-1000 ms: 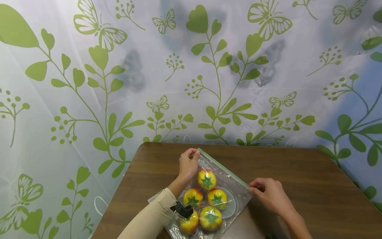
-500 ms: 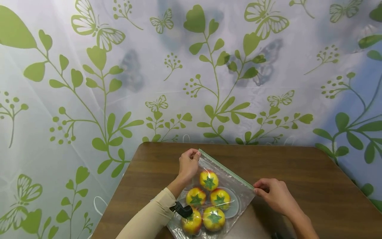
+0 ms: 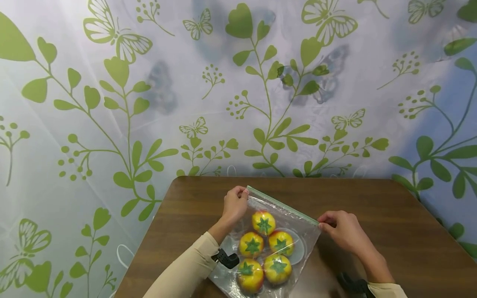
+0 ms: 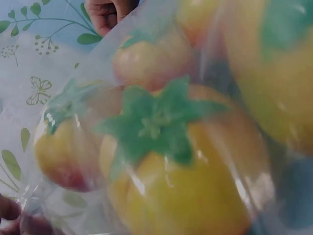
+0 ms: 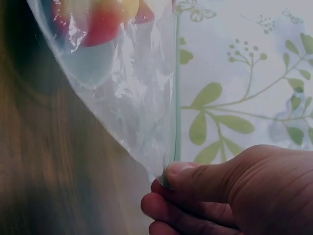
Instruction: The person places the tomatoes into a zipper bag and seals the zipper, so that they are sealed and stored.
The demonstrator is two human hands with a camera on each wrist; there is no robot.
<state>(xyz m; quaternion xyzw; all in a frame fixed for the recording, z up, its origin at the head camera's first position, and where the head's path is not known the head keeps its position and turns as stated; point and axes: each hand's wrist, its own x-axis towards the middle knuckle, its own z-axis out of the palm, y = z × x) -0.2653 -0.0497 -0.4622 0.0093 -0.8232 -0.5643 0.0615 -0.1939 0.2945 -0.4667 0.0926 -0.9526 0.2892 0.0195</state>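
A clear zip bag (image 3: pixel 257 203) with a pale green zip strip (image 3: pixel 284 204) holds several yellow-and-red fruits (image 3: pixel 278 269) with green star-shaped leaves. My left hand (image 3: pixel 234 207) pinches the strip's upper left corner. At its other end my right hand (image 3: pixel 344 232) pinches the corner. Close up in the right wrist view, the thumb and fingers of the right hand (image 5: pixel 215 186) press together on the strip's end. The left wrist view shows the fruits (image 4: pixel 186 191) through the plastic, with left-hand fingertips (image 4: pixel 10 210) at the lower left.
A brown wooden table (image 3: pixel 372 203) lies beneath the bag. Behind it hangs a pale curtain (image 3: pixel 208 157) printed with green leaves and butterflies. Dark wrist mounts (image 3: pixel 227 258) sit near the sleeves. A pale oval shape (image 3: pixel 299 248) shows at the bag's right side.
The right hand has shifted slightly right, then up, so the zip strip slopes less steeply. The fruits have moved a little to the right with the bag. Both hands keep their corners.
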